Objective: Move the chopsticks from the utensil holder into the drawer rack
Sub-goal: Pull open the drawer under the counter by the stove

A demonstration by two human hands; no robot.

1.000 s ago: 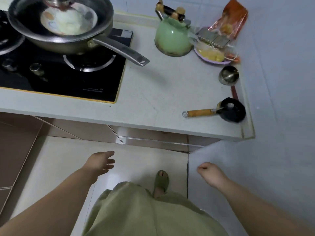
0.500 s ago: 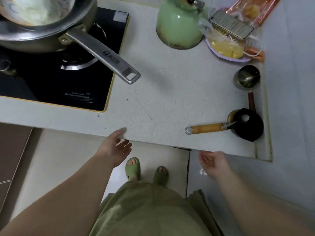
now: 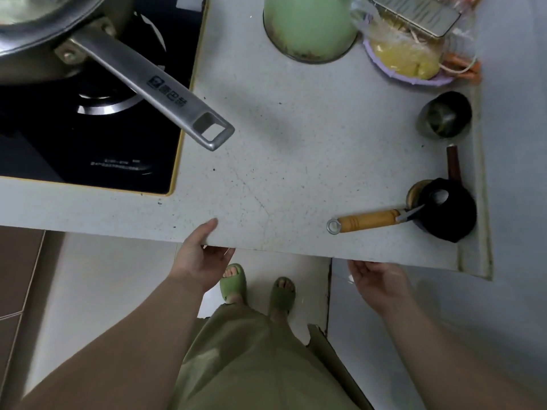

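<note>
No chopsticks, utensil holder or drawer rack show in the head view. My left hand is at the front edge of the white countertop, thumb resting on top and fingers curled under the edge. My right hand is just below the same edge further right, palm up, fingers apart and holding nothing. The counter's overhang hides whatever lies beneath it.
A steel pan's long handle juts over the counter from the black hob. A green kettle, a purple plate of food, a steel cup, a wooden-handled tool and a black pot stand along the right. A wall is at the right.
The view has dropped closer to the counter. Both hands rose from in front of my body to the counter's front edge, the left thumb now on top.
</note>
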